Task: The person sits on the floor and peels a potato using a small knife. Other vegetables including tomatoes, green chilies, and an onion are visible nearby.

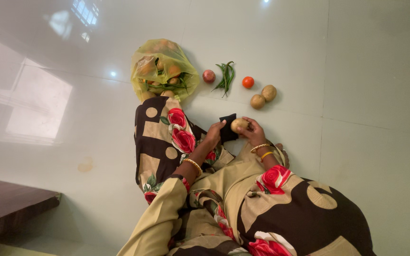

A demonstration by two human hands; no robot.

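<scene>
I sit on a pale tiled floor with my knees drawn up under flowered cloth. My left hand (214, 132) grips a small black cloth (228, 127). My right hand (251, 131) holds a potato (238, 124) right against that cloth. Both wrists wear gold bangles. Beyond my hands lie two more potatoes (263, 96), a tomato (248, 82), several green chillies (226, 77) and a reddish onion (209, 76), all loose on the floor.
A yellow-green plastic bag (163, 66) holding more vegetables sits on the floor just past my left knee. A dark wooden ledge (10, 201) juts in at the lower left. Glossy tiles reflect window light at the upper left.
</scene>
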